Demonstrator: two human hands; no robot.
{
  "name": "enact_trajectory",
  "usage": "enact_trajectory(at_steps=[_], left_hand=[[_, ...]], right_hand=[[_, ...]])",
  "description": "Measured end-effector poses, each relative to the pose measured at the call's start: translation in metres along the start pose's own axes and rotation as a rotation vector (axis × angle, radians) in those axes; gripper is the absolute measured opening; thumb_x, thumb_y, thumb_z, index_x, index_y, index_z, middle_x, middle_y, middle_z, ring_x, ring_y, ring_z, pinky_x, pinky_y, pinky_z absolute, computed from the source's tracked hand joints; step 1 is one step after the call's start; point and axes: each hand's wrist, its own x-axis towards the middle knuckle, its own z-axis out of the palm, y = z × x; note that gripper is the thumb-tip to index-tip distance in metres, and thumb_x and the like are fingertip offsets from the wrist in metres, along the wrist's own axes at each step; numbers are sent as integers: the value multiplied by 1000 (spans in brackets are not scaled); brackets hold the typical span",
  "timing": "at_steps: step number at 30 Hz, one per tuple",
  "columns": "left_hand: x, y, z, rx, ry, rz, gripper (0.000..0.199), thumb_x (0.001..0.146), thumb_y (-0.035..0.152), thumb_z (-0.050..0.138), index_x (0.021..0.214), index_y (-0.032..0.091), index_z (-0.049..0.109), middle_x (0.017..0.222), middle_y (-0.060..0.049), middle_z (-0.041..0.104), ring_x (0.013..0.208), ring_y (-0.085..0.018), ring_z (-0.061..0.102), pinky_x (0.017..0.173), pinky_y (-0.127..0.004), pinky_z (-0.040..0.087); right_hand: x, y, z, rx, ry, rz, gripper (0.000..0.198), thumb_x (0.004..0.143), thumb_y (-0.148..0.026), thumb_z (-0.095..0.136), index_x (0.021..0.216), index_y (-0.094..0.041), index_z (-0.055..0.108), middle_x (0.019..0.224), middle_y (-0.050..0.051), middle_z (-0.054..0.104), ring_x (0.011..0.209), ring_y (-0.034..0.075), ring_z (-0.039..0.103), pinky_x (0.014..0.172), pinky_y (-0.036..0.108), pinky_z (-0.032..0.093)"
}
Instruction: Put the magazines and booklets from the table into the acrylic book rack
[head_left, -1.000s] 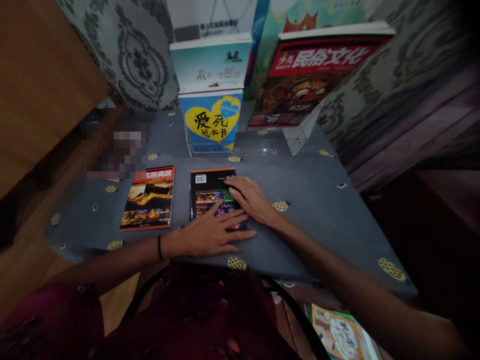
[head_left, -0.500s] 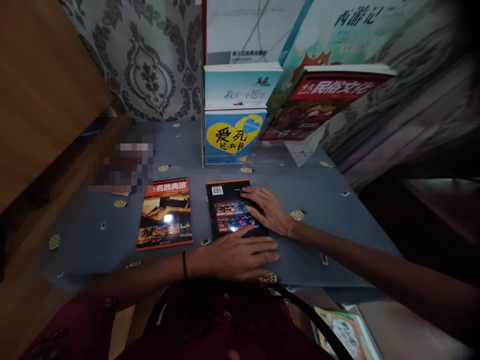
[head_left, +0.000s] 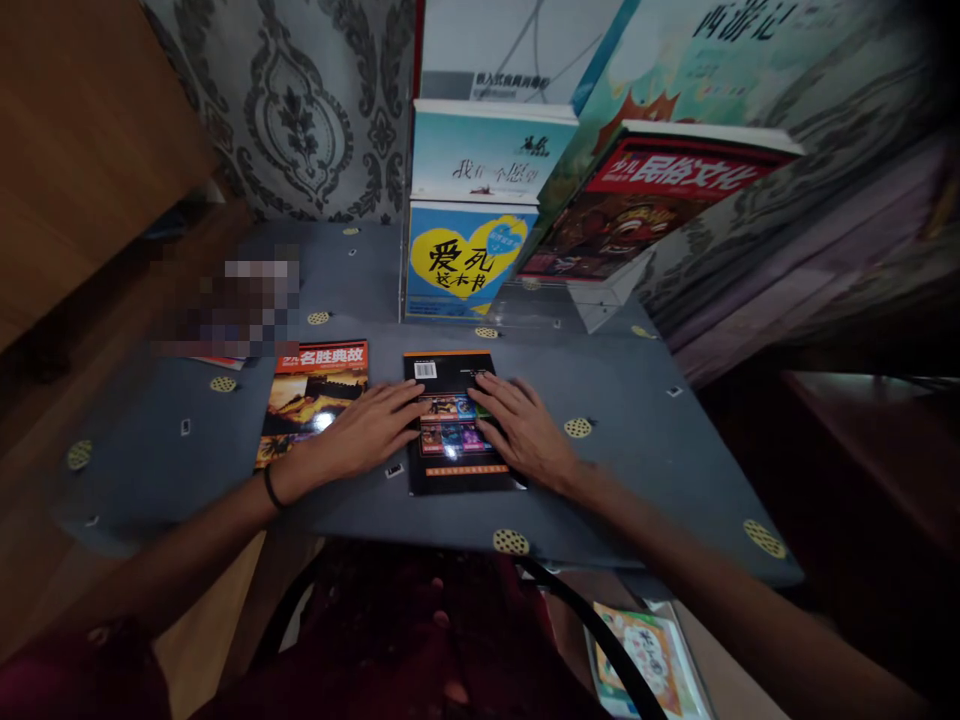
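Note:
A black book lies back cover up on the cloth, its barcode at the upper left and rows of small coloured pictures across its middle. My left hand reaches its left edge with outstretched fingers. On the book's right side rest the spread fingers of my right hand. Both hands are open, one on either side of the book. To the left lies a red-topped book with a fortress wall on its cover, partly hidden by my left hand and wrist.
A clear stand holds a blue book with a yellow heart, a pale teal book and taller books behind. Right of them leans a dark red book. A grey cloth covers the table. Another book shows below its front edge.
My left hand has moved left and away from me, from below the black book to its left edge. My right hand stays on the book's right side. The view has shifted slightly.

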Motion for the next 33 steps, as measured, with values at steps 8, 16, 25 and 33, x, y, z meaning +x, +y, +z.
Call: enact_trajectory(at_steps=[8, 16, 25, 33], left_hand=[[1, -1, -1, 39, 8, 42, 38, 104, 33, 45, 138, 18, 55, 149, -14, 54, 137, -26, 52, 113, -48, 44], [2, 4, -17, 158, -113, 91, 45, 100, 20, 42, 145, 18, 46, 154, -14, 48, 142, -28, 46, 113, -49, 40], [36, 11, -27, 470, -153, 459, 50, 86, 14, 64, 136, 16, 54, 136, -16, 64, 126, -30, 61, 106, -46, 42], [46, 10, -18, 596, -69, 596, 45, 95, 22, 60, 139, 18, 54, 133, -16, 67, 117, -32, 67, 90, -44, 54]], right_hand=[[-31, -70, 3, 13, -81, -274, 44, 101, -29, 50, 145, -24, 51, 152, 9, 52, 148, 26, 39, 122, 60, 26], [-26, -76, -9, 113, -140, -380, 43, 99, -30, 57, 142, -32, 55, 153, 6, 52, 147, 24, 39, 122, 56, 28], [-36, -23, -5, 112, 29, -22, 52, 98, -33, 56, 148, -22, 48, 156, 15, 47, 148, 27, 39, 120, 53, 36], [-37, -29, -30, 290, -98, 75, 57, 98, -49, 55, 147, -19, 52, 159, 17, 41, 150, 30, 34, 122, 55, 29]])
